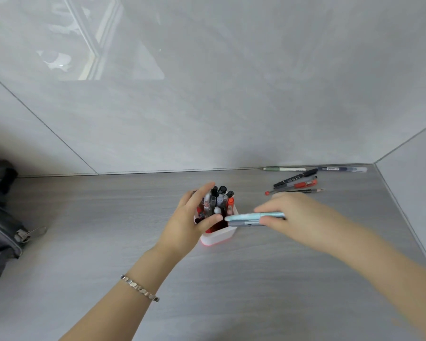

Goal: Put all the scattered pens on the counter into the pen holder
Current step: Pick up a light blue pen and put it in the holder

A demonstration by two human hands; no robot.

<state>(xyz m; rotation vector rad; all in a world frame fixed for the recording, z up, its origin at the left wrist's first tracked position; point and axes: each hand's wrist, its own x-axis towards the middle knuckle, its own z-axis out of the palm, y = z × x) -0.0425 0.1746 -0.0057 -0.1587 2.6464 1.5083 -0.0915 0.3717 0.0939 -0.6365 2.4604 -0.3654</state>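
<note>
A white pen holder (219,236) with a red inside stands mid-counter, packed with several upright pens (218,200). My left hand (190,222) wraps around the holder's left side and the pens in it. My right hand (290,212) grips two pens, a light blue one (251,216) and a grey one (244,223), held level with their tips at the holder's right rim. Several pens lie loose at the back right: a black marker (295,180), a red pen (303,185), a thin pencil (303,191), a green-white pen (284,169) and a blue-white pen (342,169).
A grey bag (0,232) with a metal zipper pull sits at the counter's left edge. Grey tiled walls close the counter at the back and at the right (408,183).
</note>
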